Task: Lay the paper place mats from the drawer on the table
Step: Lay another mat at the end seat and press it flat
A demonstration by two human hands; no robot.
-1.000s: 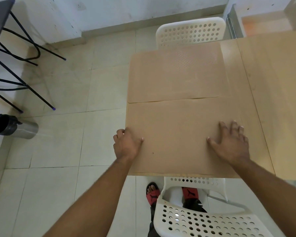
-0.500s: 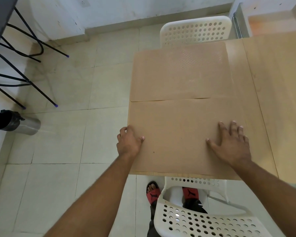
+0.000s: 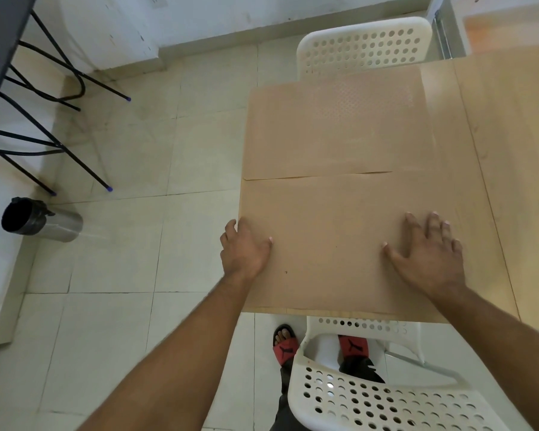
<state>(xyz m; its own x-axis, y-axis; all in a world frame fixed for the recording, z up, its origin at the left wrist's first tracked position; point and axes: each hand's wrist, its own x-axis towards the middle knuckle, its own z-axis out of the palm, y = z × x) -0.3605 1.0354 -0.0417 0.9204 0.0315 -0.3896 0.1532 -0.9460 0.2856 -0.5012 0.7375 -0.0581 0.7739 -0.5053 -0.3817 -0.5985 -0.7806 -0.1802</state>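
Two brown paper place mats lie on the light wooden table (image 3: 511,150), edge to edge. The far place mat (image 3: 336,129) is flat and untouched. On the near place mat (image 3: 330,219), my right hand (image 3: 430,256) presses flat with its fingers spread, toward the right side. My left hand (image 3: 245,248) grips the near mat's left edge at the table's side, thumb on top and fingers curled over the edge. No drawer is in view.
A white perforated chair (image 3: 364,45) stands at the table's far end and another (image 3: 371,399) at the near end, beside my feet in red sandals (image 3: 285,345). On the tiled floor to the left are a steel flask (image 3: 41,220) and black metal legs (image 3: 44,98).
Both hands stay where they were on the near mat. Only the view has shifted a little.
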